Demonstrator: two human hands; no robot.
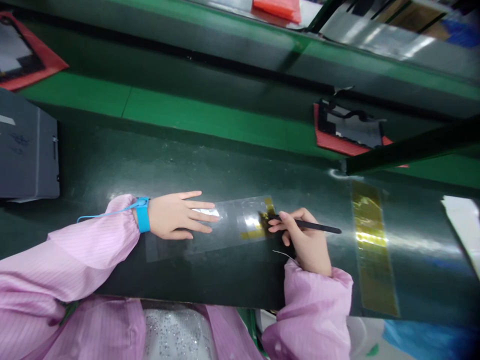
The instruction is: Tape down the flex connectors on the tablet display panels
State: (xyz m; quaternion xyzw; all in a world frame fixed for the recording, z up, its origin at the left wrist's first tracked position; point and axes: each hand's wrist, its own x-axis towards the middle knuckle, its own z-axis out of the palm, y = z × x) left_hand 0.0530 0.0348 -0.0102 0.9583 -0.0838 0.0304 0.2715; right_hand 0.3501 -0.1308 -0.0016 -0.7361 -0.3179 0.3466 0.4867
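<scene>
My left hand (180, 216), with a blue strap round the wrist, lies flat with fingers spread on a clear plastic sheet (228, 220). The sheet lies on the dark green work surface. Small amber tape strips (251, 234) edge its right end. Above that end, my right hand (305, 240) is closed round a slim black tool (322, 227), held like a pen. The tool's left tip touches or hovers by the amber strips; I cannot tell which. Whether it is tweezers or a plain stick does not show clearly.
A wide amber film strip (375, 270) lies on the right of the work surface (168, 165). Left stands a grey case (28, 150). Red trays with dark parts sit behind, one tray (333, 140) at right. A green bar (408, 145) crosses there. White sheets (461, 225) lie far right.
</scene>
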